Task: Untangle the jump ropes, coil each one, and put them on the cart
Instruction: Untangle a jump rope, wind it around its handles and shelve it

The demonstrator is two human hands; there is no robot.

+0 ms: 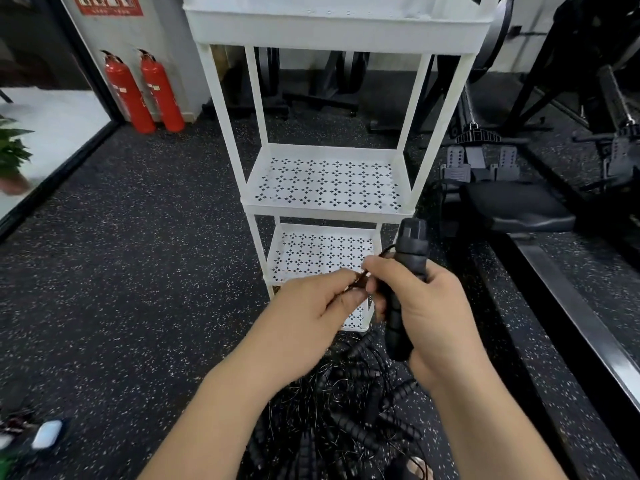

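Observation:
My right hand (426, 306) grips black jump rope handles (407, 271), held upright in front of the cart's lowest shelf. My left hand (311, 313) pinches the thin dark rope cord (360, 280) right beside the handles. A tangled pile of black jump ropes (349, 410) with ribbed handles lies on the floor below my forearms. The white three-tier cart (329, 209) stands straight ahead; its middle and lower perforated shelves hold nothing.
Two red fire extinguishers (145, 91) stand against the wall at the back left. Black gym machines and a padded bench (519, 206) crowd the right side. A potted plant (10, 150) is at the far left. Small items (45, 434) lie at the bottom left.

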